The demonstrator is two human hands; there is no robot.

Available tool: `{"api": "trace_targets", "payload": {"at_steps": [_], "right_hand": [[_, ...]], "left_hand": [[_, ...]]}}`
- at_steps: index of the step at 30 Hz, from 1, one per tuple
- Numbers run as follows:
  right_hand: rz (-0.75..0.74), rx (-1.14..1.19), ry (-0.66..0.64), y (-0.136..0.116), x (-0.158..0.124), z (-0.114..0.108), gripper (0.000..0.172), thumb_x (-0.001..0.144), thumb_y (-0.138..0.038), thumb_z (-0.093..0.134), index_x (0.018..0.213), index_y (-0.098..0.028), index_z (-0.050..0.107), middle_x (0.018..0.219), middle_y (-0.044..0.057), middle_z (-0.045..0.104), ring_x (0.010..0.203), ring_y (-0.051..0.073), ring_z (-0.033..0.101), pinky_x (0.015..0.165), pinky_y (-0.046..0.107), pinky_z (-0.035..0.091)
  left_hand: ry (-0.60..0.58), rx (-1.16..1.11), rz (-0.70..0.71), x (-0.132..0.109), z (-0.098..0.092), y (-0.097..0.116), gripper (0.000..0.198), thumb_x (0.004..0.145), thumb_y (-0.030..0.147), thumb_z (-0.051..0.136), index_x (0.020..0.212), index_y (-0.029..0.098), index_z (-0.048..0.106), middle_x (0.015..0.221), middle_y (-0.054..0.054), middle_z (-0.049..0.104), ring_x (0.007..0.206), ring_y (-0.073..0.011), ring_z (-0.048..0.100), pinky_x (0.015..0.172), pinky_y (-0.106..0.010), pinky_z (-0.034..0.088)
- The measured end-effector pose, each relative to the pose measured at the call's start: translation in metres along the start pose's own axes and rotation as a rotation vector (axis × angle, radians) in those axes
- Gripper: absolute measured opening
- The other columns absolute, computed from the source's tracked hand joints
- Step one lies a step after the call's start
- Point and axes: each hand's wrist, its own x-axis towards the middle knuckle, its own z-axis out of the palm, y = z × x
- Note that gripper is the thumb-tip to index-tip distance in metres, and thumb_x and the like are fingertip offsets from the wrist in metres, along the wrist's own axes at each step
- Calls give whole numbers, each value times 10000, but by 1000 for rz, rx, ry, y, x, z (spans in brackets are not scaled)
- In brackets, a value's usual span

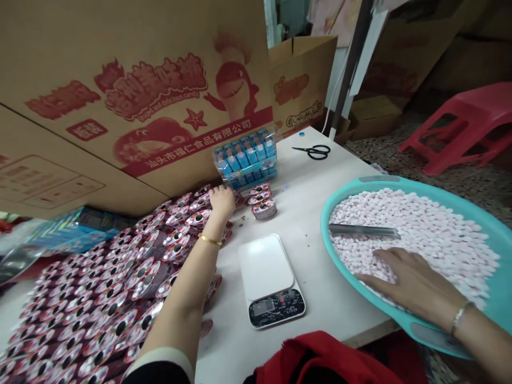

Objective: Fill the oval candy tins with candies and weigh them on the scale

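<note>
My left hand (222,200) reaches out over the far end of the oval red-and-white printed packs (178,250). Its fingers curl down among them, and what they hold is hidden. Many of these packs have a dark round hole in the middle. My right hand (416,288) lies over pale pink candies (432,234), thumb and fingers apart. The candies fill a turquoise basin (332,213) at the right. A grey metal bar-like tool (364,230) rests on them, just beyond my right fingers. Between my hands, a digital scale (267,266) stands on the table with nothing on its plate.
Large printed cartons (160,101) wall off the back left. Clear packaging with blue boxes (246,157) stands against them, near a short row of oval packs (262,201). Black scissors (314,152) lie on the white table (320,186). A red stool (460,128) stands beyond the basin.
</note>
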Motion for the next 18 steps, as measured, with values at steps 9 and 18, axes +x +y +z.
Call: {"api": "trace_targets", "payload": {"at_steps": [9, 18], "right_hand": [[-41, 80, -80, -6, 12, 11, 234, 747, -250, 464, 884, -178, 639, 896, 127, 630, 846, 288, 633, 748, 392, 493], [326, 1126, 3, -9, 8, -27, 101, 771, -328, 636, 855, -274, 649, 647, 37, 575, 510, 177, 530, 403, 273, 315]], "left_hand": [[-31, 26, 58, 6, -12, 5, 278, 833, 152, 410, 987, 108, 637, 1022, -206, 658, 992, -317, 566, 915, -481, 267], [-33, -66, 320, -112, -81, 20, 385, 876, 531, 464, 964, 194, 628, 904, -92, 640, 835, -249, 603, 767, -362, 367]]}}
